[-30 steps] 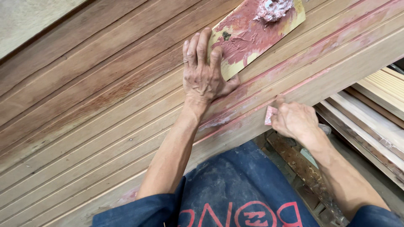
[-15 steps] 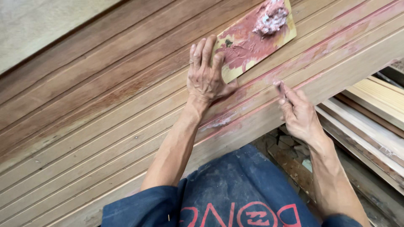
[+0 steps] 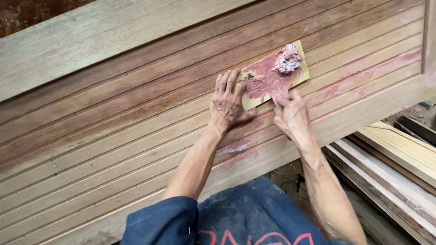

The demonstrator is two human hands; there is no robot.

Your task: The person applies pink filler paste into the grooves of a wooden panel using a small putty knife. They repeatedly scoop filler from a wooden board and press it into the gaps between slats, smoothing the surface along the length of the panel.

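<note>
The right hand point(image 3: 290, 115) is now up at the lower edge of the small yellow board point(image 3: 272, 77), having come in from the frame edge of the panel where it was half a second ago, and the view is pulling back to show more of the grooved wooden panel point(image 3: 113, 136). The left hand point(image 3: 227, 102) is lying flat and open, fingers spread, pressing the board's left end against the panel. The right hand is pinching closed on something thin at the board's edge; what it is gripping I cannot tell. The board is carrying smeared reddish filler, with a lump of pink putty point(image 3: 288, 61) sitting at its upper right corner. Reddish streaks are already marking the grooves below. Stacked timber strips point(image 3: 395, 154) are lying to the right.

As a judgement: the board is resting on a sloped surface, so a lighter press from the left hand could be letting it slide, and the lump could be dropping off onto clean wood.
</note>
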